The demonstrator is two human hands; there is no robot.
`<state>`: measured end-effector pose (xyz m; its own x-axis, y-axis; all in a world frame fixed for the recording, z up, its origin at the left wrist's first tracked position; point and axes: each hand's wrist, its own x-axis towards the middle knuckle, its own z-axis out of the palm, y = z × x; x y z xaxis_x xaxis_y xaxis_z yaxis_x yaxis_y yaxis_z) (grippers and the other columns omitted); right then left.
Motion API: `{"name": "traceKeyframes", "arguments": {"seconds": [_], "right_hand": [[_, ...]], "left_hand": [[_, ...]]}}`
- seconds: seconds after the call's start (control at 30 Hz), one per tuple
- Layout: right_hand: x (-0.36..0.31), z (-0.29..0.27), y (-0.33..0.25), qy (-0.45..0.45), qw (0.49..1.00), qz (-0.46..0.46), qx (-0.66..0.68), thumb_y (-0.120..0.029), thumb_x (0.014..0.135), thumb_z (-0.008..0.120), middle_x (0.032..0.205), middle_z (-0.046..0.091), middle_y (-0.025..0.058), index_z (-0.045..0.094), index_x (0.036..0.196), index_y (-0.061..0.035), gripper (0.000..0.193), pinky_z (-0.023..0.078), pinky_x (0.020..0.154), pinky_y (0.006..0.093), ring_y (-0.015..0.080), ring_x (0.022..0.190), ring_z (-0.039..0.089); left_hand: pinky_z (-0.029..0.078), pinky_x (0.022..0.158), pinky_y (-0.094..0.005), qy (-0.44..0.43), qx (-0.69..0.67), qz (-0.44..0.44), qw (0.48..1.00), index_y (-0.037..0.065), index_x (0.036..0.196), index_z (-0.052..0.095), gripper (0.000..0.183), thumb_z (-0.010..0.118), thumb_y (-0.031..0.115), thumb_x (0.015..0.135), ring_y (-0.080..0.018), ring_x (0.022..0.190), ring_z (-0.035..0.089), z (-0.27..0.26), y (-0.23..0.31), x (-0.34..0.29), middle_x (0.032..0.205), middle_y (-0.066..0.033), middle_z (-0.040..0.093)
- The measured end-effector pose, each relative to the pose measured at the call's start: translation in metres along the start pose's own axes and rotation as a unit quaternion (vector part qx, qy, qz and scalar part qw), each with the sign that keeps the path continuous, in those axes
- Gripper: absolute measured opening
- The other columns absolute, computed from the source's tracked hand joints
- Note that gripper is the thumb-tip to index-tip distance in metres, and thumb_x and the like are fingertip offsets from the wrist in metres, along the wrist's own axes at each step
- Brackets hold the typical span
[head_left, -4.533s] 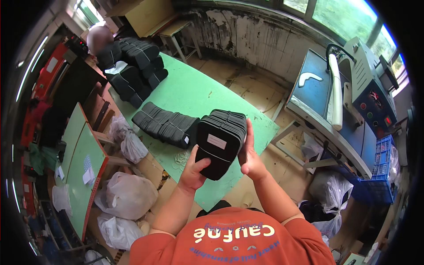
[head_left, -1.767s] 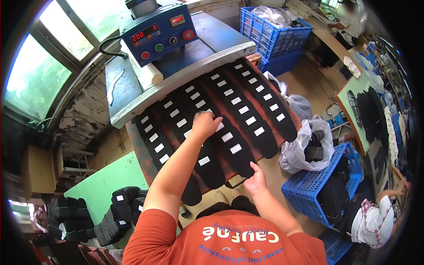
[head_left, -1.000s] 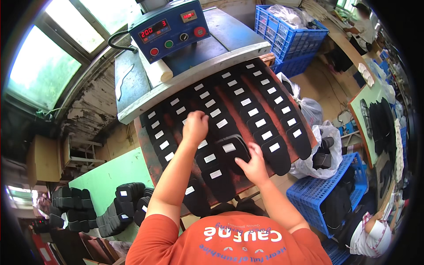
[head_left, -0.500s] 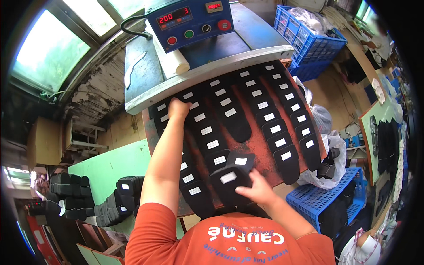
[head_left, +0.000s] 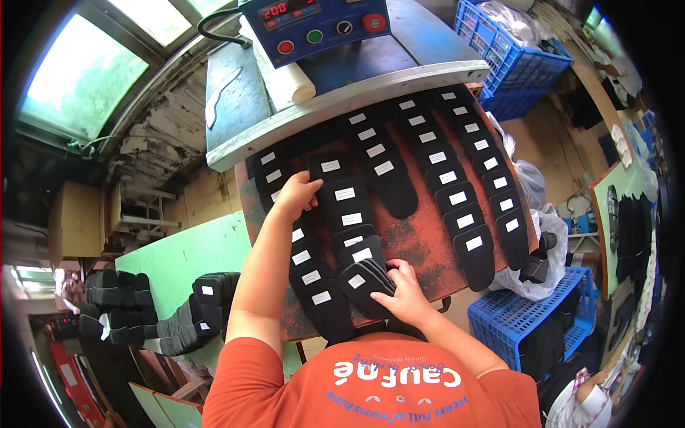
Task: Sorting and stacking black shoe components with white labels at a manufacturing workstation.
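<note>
Black tongue-shaped fabric pieces with white labels lie in overlapping columns on the red worn platen (head_left: 417, 250) of a press. My left hand (head_left: 298, 195) is curled, its thumb and forefinger closed at the left edge of a black labelled piece (head_left: 333, 178) in the second column from the left. In my right hand (head_left: 405, 291), nearest to me, is a small stack of black pieces (head_left: 359, 289), tilted so that several layered edges show. Thumb and fingers grip the stack's right side, just over the near end of that same column.
The press's grey upper plate (head_left: 342, 107) overhangs the far ends of the columns, with a blue control box (head_left: 317, 32) above it. More dark stacked pieces (head_left: 185, 328) sit on a green table (head_left: 178, 264) at left. Blue crates (head_left: 503, 60) and plastic bags (head_left: 531, 185) stand at right.
My left hand has come toward me from beside the upper plate, down the column. My right hand has shifted slightly, and its stack now shows layered edges. The view has tilted a little downward.
</note>
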<state>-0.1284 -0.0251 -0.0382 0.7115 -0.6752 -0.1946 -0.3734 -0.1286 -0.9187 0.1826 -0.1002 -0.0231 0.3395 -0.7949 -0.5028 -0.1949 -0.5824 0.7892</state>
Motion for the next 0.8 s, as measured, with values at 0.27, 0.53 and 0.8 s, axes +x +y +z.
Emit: {"name": "traceKeyframes", "arguments": {"seconds": [0.27,0.53,0.8], "right_hand": [[0.030,0.019,0.016,0.156,0.972,-0.095,0.147,-0.007,0.067,0.076,0.113,0.049,0.0129,0.050,0.092,-0.0064,0.036,0.042,0.086,0.0334,0.0229,0.104,0.050],[0.028,-0.025,-0.010,0.083,0.826,-0.024,0.557,-0.008,0.069,0.075,0.127,0.045,0.0088,0.023,0.138,-0.0082,0.086,0.036,0.100,0.0356,0.0218,0.119,0.044],[-0.006,-0.005,0.021,-0.055,0.703,0.122,0.698,-0.012,0.075,0.071,0.111,0.059,0.0119,0.045,0.121,0.0013,0.054,0.051,0.086,0.0355,0.0229,0.100,0.060]], "left_hand": [[0.039,0.044,-0.0182,-0.250,-0.205,-0.098,0.941,0.004,0.105,0.059,0.018,0.052,0.010,0.089,-0.0054,0.057,0.054,0.027,-0.026,-0.056,0.079,0.0006,0.061],[0.047,0.085,-0.0418,0.405,0.249,-0.038,0.879,-0.002,0.104,0.060,0.050,0.071,0.035,0.073,-0.0362,0.097,0.059,-0.061,-0.022,0.019,0.105,-0.0224,0.061],[0.048,0.067,-0.0323,0.110,-0.038,0.009,0.993,-0.002,0.101,0.060,0.036,0.072,0.014,0.071,-0.0185,0.076,0.061,-0.055,-0.075,-0.016,0.088,-0.0099,0.065]]}}
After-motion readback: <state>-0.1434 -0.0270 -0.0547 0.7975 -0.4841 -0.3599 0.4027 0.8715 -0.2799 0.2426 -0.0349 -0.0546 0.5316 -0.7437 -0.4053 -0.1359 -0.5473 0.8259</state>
